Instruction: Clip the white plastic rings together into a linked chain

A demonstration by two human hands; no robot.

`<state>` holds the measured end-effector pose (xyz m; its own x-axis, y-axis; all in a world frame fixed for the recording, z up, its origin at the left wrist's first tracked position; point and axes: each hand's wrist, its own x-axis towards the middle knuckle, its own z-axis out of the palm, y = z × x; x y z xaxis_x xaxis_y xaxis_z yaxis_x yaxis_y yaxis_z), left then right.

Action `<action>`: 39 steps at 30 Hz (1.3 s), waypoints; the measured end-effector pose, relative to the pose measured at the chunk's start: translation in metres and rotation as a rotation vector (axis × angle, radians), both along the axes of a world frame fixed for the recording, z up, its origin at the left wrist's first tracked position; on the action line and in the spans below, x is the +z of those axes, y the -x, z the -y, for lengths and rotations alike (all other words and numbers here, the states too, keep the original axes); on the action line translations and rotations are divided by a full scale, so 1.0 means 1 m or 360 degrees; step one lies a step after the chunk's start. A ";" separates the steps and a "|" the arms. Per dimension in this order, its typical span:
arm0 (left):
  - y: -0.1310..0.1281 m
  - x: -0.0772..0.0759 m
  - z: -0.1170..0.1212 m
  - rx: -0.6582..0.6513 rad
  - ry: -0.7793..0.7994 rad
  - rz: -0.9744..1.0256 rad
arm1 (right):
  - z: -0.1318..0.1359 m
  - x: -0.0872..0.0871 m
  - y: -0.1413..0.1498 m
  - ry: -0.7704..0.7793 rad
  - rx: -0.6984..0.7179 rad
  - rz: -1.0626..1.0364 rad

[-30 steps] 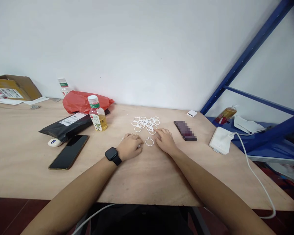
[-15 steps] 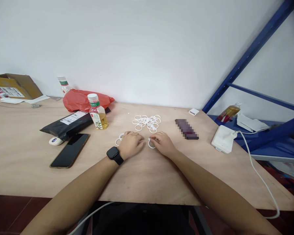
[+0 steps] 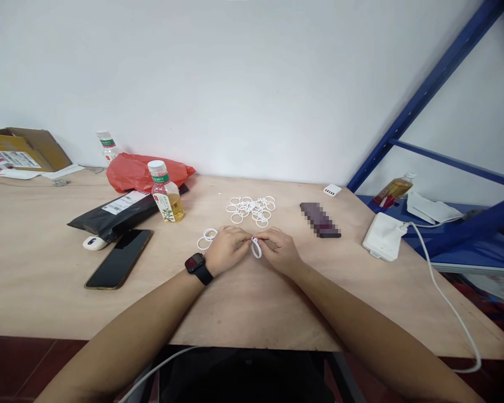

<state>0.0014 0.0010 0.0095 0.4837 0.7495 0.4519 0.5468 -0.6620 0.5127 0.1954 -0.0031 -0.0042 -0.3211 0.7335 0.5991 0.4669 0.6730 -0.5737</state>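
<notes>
A white plastic ring [image 3: 257,249] with a small fitting at its top hangs between my two hands, tilted and seen partly edge-on. My right hand [image 3: 280,249] pinches it by that fitting from the right. From the other side, the closed fingertips of my left hand [image 3: 228,248] meet the same fitting; a black watch is on that wrist. Beside my left hand lie a few more white rings [image 3: 204,242], partly hidden behind it. Beyond both hands a loose pile of several similar rings [image 3: 247,207] rests on the wooden table [image 3: 252,313].
Left of the hands are a drink bottle [image 3: 166,193], a red plastic bag [image 3: 130,172], a black parcel [image 3: 113,215], a phone [image 3: 120,260] and a white earbud case [image 3: 94,242]. To the right lie a blurred-out dark object [image 3: 320,220] and a white power adapter [image 3: 383,236] with a cable.
The ring has turned from lying nearly flat to hanging tilted, narrower in view. My left fingertips have moved right and closed at its fitting, next to the right fingers.
</notes>
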 end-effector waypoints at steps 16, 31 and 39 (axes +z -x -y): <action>0.007 0.008 0.002 0.0274 -0.0075 -0.0146 | 0.024 0.021 -0.013 0.0084 0.0579 0.0678; 0.004 0.003 0.000 0.0039 0.0031 -0.0266 | -0.002 0.024 -0.045 0.0572 0.0172 0.0653; 0.000 -0.001 0.002 -0.0133 0.0000 -0.0356 | -0.004 0.016 -0.034 0.0622 0.0336 0.0757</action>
<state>0.0013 -0.0005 0.0085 0.6322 0.7028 0.3261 0.5903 -0.7095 0.3849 0.2296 0.0007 0.0117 -0.6465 0.7607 0.0577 0.6110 0.5616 -0.5580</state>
